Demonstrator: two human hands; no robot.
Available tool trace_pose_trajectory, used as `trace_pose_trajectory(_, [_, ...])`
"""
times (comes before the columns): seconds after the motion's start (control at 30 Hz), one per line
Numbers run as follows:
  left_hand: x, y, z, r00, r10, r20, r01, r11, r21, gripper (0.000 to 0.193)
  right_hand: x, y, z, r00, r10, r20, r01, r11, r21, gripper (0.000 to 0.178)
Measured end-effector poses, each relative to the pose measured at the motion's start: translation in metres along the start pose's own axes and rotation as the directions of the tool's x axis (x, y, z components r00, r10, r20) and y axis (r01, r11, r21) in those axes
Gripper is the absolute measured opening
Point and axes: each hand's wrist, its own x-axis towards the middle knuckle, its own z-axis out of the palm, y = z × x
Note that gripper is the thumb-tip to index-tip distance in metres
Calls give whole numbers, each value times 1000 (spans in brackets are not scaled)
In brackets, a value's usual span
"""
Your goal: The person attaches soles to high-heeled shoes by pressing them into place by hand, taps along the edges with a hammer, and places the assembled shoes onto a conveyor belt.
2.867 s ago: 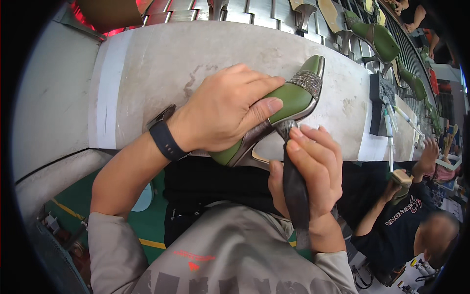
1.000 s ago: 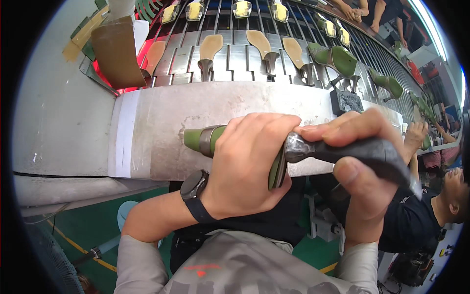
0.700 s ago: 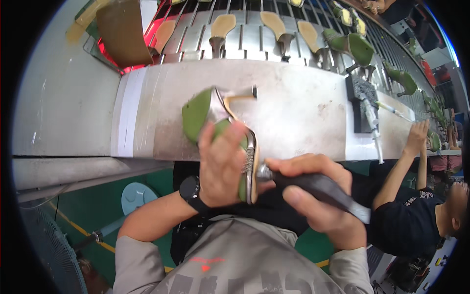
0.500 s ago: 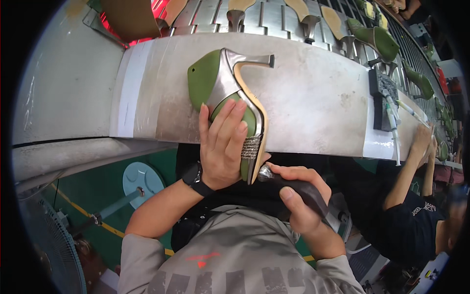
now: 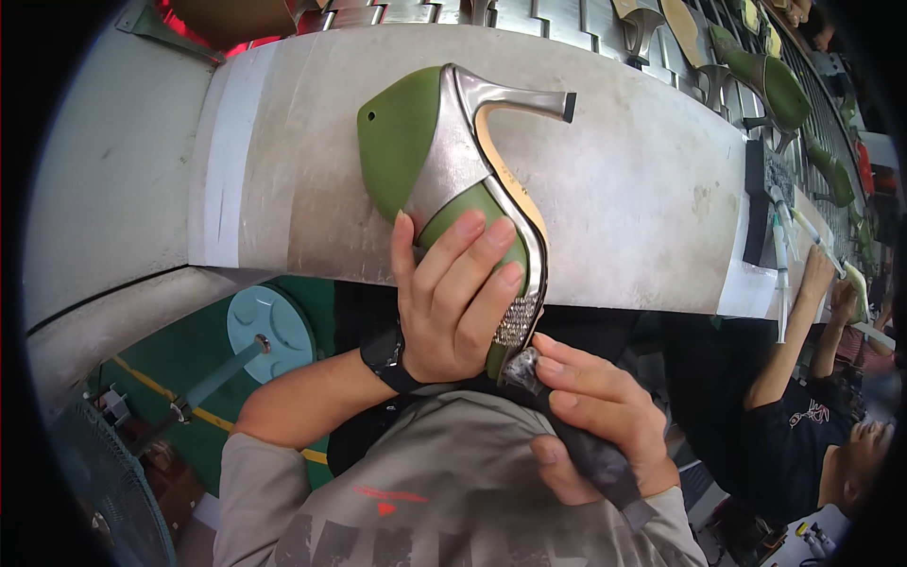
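A silver high-heeled shoe (image 5: 452,142) on a green shoe last (image 5: 402,142) lies sideways, heel pointing right and toe toward me. A glittering rhinestone strap (image 5: 515,323) crosses near its toe. My left hand (image 5: 453,298), with a black band at the wrist, wraps over the last and grips the shoe from the left. My right hand (image 5: 605,411) is closed around a tool with a thick dark handle and a shiny rounded head (image 5: 521,370). That head is against the toe end of the sole's edge; the exact contact is hidden.
A grey metal worktop (image 5: 642,208) spans the front, with a slatted conveyor (image 5: 567,28) carrying heels and green lasts behind it. A dark block (image 5: 763,198) with syringes stands right. A co-worker (image 5: 794,425) sits at right. A blue round stool (image 5: 269,331) and fan (image 5: 113,491) are lower left.
The shoe's heel has shifted right and up in view. My right hand and tool have moved down, the head now at the toe end. The view has shifted, and the co-worker's hands have moved.
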Motion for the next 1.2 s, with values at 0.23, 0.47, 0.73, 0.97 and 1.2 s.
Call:
trace_pose_trajectory(0.23, [7, 10, 4, 988, -132, -83, 128, 990, -58, 28, 30, 13, -17, 991, 114, -76, -99, 979, 177, 35])
trace_pose_trajectory(0.47, [2, 10, 12, 982, -141, -122, 133, 988, -73, 32, 67, 17, -47, 945, 319, 76, -327, 899, 289, 29])
trace_pose_trajectory(0.73, [-2, 10, 20, 972, -156, -174, 150, 987, -49, 31, 144, 15, -60, 675, 700, 233, -735, 664, 136, 36])
trace_pose_trajectory(0.97, [-2, 12, 15, 974, -162, -158, 151, 985, -80, 26, 164, 25, -31, 723, 676, 142, -691, 710, 135, 37])
trace_pose_trajectory(1.2, [-1, 7, 7, 988, -122, -100, 107, 985, -138, 23, 180, 25, -14, 779, 626, 42, -626, 773, 102, 38])
